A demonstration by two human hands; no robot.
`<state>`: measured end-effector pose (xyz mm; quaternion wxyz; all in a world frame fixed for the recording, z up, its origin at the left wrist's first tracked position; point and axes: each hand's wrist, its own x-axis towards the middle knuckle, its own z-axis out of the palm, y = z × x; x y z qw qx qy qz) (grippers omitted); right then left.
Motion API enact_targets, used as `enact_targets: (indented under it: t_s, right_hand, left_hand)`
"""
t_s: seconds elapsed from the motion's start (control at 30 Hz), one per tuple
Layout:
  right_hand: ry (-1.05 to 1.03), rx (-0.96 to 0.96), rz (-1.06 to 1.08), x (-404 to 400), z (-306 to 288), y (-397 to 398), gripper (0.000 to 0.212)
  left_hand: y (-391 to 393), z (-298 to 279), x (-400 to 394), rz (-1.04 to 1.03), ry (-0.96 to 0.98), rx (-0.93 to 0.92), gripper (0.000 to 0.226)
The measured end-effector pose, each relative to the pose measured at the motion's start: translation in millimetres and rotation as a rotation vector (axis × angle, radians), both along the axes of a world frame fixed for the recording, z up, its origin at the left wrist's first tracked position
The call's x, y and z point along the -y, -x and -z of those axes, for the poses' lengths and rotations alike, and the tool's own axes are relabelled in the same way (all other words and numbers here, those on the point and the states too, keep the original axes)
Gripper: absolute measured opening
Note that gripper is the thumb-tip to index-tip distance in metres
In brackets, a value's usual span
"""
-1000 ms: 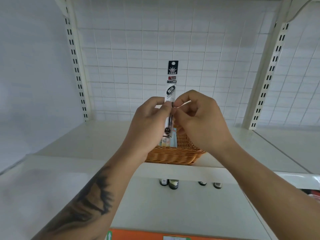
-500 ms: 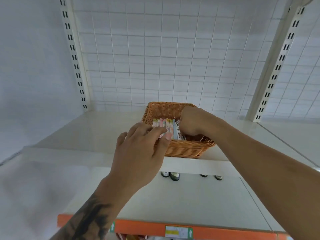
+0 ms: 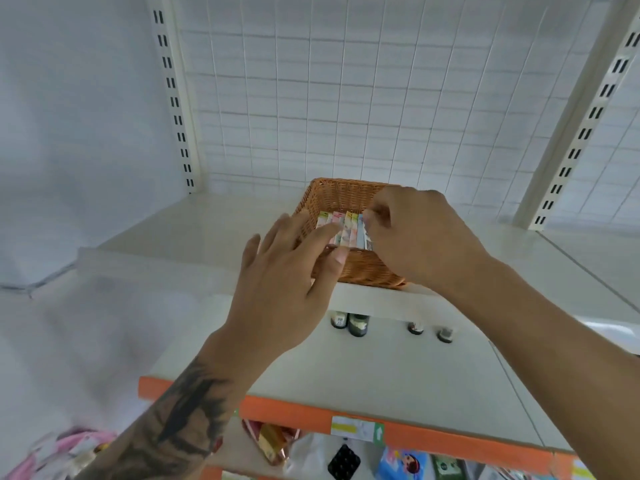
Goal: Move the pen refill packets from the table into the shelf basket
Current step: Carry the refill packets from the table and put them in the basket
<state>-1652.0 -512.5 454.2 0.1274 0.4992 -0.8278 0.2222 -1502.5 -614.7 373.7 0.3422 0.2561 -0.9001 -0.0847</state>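
A white wire-grid back panel point(image 3: 311, 98) between slotted uprights rises behind a cream metal shelf point(image 3: 194, 233). On that shelf, near its front edge, sits a brown woven wicker basket point(image 3: 343, 195). A row of slim pastel-printed pen refill packets point(image 3: 346, 230) lies side by side inside it, running front to back. The left hand point(image 3: 277, 289), its forearm tattooed, is spread flat with fingers apart; its index finger lies across the nearest packets and its grip holds nothing. The right hand point(image 3: 422, 237) reaches over the basket's right side, its grip curled with fingertips pinched at the rightmost packet, though whether it truly clasps it cannot be told. Below, small dark bottles point(image 3: 356, 323) stand at the back of a lower shelf with an orange front strip point(image 3: 450, 438).
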Motion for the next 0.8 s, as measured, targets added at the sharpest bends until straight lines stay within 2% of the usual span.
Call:
enact_targets:
  t_s: [0.1, 0.2, 0.27, 0.6, 0.8]
  right_hand:
    - [0.282, -0.055, -0.222, -23.1, 44.9, -18.3, 0.028]
    - [0.375, -0.291, -0.252, -35.4, 99.1, -23.2, 0.038]
    - [0.394, -0.34, -0.302, -41.4, 132.6, -28.8, 0.04]
    - [0.01, -0.025, -0.568, -60.5, 262.1, -103.4, 0.052]
    - [-0.23, -0.016, -0.768, -69.5, 289.1, -179.4, 0.06]
  left_hand:
    - [-15.0, 9.6, -12.7, -0.084, 0.016, 0.029, 0.055]
    - [-36.6, 28.0, -34.1, -0.213, -0.003, 0.064, 0.059]
    - [-52.9, 46.1, -50.5, -0.298, -0.023, 0.127, 0.059]
    - [-163.5, 160.2, -145.1, -0.629, -0.229, 0.354, 0.059]
    - [-262.0, 202.6, -200.6, -0.843, -0.382, 0.479, 0.061]
